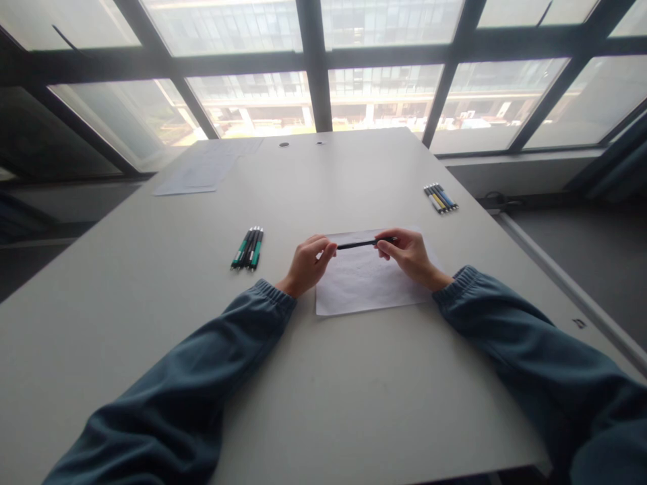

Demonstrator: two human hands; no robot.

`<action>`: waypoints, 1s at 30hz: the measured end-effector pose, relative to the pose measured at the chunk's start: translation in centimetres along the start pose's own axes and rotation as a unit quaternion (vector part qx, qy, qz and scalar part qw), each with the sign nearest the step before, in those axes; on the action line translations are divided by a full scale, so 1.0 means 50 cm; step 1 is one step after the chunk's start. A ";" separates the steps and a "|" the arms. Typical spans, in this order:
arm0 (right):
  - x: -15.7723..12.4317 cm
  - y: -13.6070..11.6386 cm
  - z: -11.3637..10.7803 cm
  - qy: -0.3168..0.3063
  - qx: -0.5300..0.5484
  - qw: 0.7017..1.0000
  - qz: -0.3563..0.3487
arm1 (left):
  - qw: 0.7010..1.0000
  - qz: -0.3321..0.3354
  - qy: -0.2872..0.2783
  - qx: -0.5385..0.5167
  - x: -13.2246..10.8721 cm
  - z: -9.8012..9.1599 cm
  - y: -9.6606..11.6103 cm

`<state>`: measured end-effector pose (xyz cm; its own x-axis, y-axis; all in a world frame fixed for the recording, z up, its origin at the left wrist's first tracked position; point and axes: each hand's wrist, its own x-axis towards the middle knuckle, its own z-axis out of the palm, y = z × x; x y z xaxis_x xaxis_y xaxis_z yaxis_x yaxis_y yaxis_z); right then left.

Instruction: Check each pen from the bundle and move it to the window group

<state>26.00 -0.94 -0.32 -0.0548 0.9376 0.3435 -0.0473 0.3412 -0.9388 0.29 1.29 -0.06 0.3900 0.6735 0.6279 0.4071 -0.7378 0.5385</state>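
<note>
A black pen [356, 244] is held level above a white sheet of paper [371, 286] on the table. My left hand [309, 264] pinches its left end between thumb and fingers. At the other end, my right hand [407, 254] is closed around the pen, covering part of it. The paper lies flat under the pen and partly beneath my right hand. Left of my left hand, several green and black pens [247, 249] lie side by side on the table.
Toward the right edge of the white table [354, 384] lies a row of several pens [441, 199] with yellow and blue parts. Loose papers [195, 168] rest at the far left. A round table fitting [284, 144] shows near the far edge, before large windows.
</note>
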 end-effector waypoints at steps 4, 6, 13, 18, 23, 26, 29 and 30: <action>0.000 0.000 0.000 -0.002 -0.002 1.000 0.002 | 1.000 -0.010 -0.005 -0.001 -0.001 0.000 0.002; 0.000 0.000 0.000 -0.003 -0.002 1.000 0.001 | 1.000 -0.016 -0.007 -0.003 -0.002 0.000 0.001; 0.000 -0.003 0.000 0.006 -0.011 1.000 -0.007 | 1.000 -0.015 0.001 -0.026 0.000 -0.002 -0.005; 0.003 0.000 -0.002 0.035 -0.021 0.999 -0.016 | 0.999 0.025 0.044 0.019 0.005 -0.003 0.000; 0.004 0.003 -0.004 0.044 -0.025 0.999 -0.012 | 0.996 0.037 0.056 0.052 0.005 -0.002 0.000; 0.004 0.003 -0.004 0.041 -0.021 0.999 -0.015 | 0.996 0.040 0.053 0.052 0.006 -0.002 0.000; 0.003 0.002 -0.003 0.042 -0.020 0.999 -0.017 | 0.997 0.046 0.054 0.045 0.006 -0.001 0.001; 0.003 0.002 -0.003 0.042 -0.021 0.999 -0.017 | 0.997 0.047 0.054 0.042 0.006 -0.001 0.002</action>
<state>26.12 -0.74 -0.35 0.0300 0.9275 0.3727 -0.0063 0.3731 -0.9278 0.42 1.43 0.21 0.3412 0.5888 0.7327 0.4424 -0.7884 0.4274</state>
